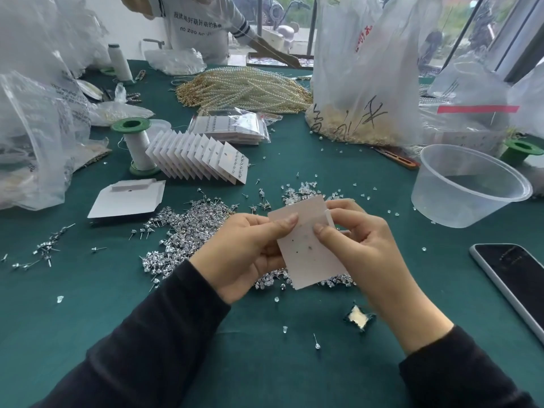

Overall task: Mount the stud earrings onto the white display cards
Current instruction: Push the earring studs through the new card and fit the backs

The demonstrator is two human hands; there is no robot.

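A white display card [309, 260] is held above the green table, tilted, with a few small holes and one stud showing near its middle. My left hand [244, 254] grips its left edge, thumb lying across the front. My right hand [362, 245] pinches the card's right side with thumb on the front and fingers behind. A heap of silver stud earrings [188, 231] lies on the cloth to the left and under the card. Clear earring backs [303, 191] are scattered behind it. A fanned row of filled cards [200, 157] stands further back.
A clear plastic tub [468, 187] sits to the right, a phone [518, 278] at the right edge. A stack of blank cards [126, 201] lies at left, thread spools [138, 145] and plastic bags [368, 69] around. Pearl strands [244, 89] and another person [203, 25] are across the table.
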